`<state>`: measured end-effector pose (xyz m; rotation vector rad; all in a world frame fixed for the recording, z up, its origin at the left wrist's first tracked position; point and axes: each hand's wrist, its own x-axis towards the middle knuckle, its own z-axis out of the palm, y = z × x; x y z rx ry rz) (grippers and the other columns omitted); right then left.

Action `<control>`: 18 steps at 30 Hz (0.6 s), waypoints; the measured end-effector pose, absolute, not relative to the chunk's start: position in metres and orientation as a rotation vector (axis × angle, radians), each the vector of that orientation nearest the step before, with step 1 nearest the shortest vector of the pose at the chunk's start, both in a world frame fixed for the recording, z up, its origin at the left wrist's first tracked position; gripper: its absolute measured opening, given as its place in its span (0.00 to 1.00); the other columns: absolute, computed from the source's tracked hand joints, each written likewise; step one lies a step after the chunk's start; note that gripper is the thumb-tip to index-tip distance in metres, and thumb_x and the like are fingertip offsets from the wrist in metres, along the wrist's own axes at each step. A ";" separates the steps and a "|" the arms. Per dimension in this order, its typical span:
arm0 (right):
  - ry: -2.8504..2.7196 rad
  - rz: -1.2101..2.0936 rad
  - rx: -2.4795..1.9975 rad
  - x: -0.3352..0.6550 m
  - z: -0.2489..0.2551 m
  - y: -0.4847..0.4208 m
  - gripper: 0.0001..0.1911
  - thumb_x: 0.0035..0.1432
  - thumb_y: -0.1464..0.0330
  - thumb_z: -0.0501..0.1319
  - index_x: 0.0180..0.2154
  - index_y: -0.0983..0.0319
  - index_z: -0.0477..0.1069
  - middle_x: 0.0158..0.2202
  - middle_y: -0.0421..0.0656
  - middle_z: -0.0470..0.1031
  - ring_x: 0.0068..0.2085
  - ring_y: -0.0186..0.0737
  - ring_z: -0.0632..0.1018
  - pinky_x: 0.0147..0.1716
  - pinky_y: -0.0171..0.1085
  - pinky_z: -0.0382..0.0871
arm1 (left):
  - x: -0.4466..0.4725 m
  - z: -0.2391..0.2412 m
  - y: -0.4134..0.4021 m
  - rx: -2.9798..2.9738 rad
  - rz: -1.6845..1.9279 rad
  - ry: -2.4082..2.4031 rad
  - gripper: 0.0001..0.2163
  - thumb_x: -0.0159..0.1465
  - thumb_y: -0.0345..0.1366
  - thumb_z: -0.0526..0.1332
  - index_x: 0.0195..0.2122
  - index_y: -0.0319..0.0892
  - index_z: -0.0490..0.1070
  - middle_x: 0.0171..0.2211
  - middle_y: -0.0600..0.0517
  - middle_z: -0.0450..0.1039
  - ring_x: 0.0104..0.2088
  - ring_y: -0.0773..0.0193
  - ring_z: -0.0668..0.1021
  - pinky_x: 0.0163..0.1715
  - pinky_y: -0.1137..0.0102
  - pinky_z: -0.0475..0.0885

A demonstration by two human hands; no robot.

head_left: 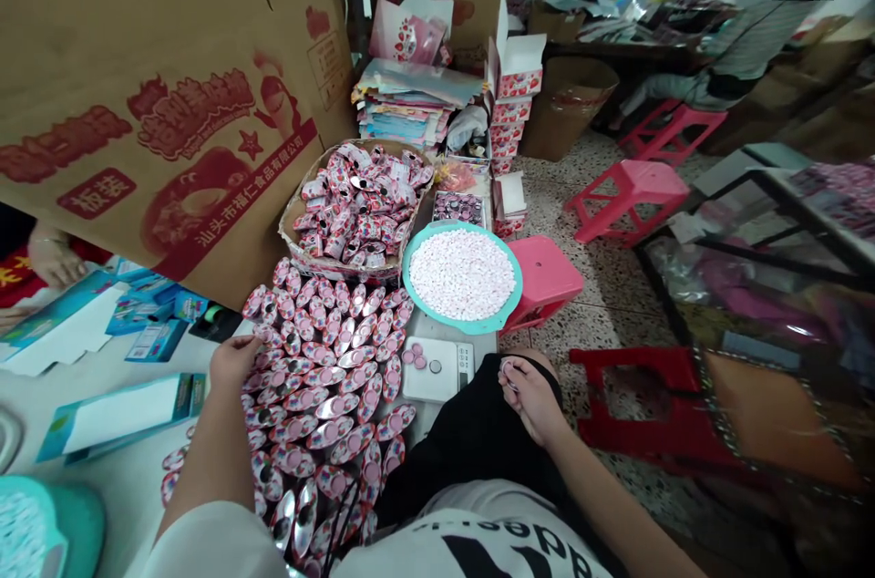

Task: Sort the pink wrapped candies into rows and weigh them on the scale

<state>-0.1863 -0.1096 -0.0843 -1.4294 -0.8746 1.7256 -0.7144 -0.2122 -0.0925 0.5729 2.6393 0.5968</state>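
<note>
My left hand [233, 363] reaches to the left edge of many small oval printed containers [340, 332] with shiny metallic insides, many with a pink round disc in them. Its fingers are pressed together at the containers; what they pinch, if anything, is hidden. Above my lap, my right hand [530, 396] is curled closed around a small pale pink disc that shows at the fingertips. Between the hands lies a white digital scale [437, 385] with several pink discs [414, 354] and a round grey spot on it. A turquoise basin [407, 273] of small white-pink pieces stands behind the scale.
A basket [291, 236] heaped with similar printed packs stands behind the containers. A large carton [225, 40] rises at left, with another person's hand [55, 261] beyond it. Pink stools [543, 273] stand on the floor at right. Another person [742, 40] sits farther back.
</note>
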 end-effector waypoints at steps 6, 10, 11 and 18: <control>-0.868 1.706 -1.440 -0.188 -0.084 -0.108 0.17 0.47 0.55 0.67 0.31 0.60 0.66 0.22 0.35 0.68 0.15 0.25 0.59 0.13 0.29 0.47 | -0.725 -0.108 -0.209 0.492 0.620 2.604 0.19 0.46 0.52 0.65 0.28 0.41 0.72 0.22 0.48 0.76 0.26 0.56 0.77 0.23 0.68 0.68; -0.852 1.712 -1.435 -0.189 -0.085 -0.108 0.18 0.47 0.55 0.67 0.32 0.60 0.66 0.22 0.35 0.68 0.15 0.24 0.59 0.14 0.28 0.47 | -0.735 -0.117 -0.200 0.326 0.709 2.467 0.20 0.43 0.49 0.68 0.30 0.39 0.73 0.24 0.47 0.77 0.27 0.56 0.78 0.22 0.68 0.69; -0.852 1.712 -1.434 -0.189 -0.085 -0.108 0.18 0.47 0.55 0.67 0.32 0.60 0.66 0.22 0.35 0.68 0.15 0.24 0.59 0.14 0.28 0.47 | -0.737 -0.118 -0.197 0.297 0.729 2.424 0.20 0.42 0.49 0.69 0.29 0.39 0.72 0.24 0.47 0.77 0.27 0.56 0.78 0.22 0.68 0.69; -0.852 1.720 -1.444 -0.191 -0.081 -0.107 0.19 0.46 0.55 0.67 0.32 0.60 0.65 0.22 0.35 0.69 0.15 0.24 0.60 0.14 0.28 0.46 | -0.740 -0.110 -0.187 0.272 0.763 2.330 0.15 0.39 0.42 0.71 0.23 0.40 0.71 0.22 0.46 0.76 0.29 0.53 0.80 0.23 0.68 0.70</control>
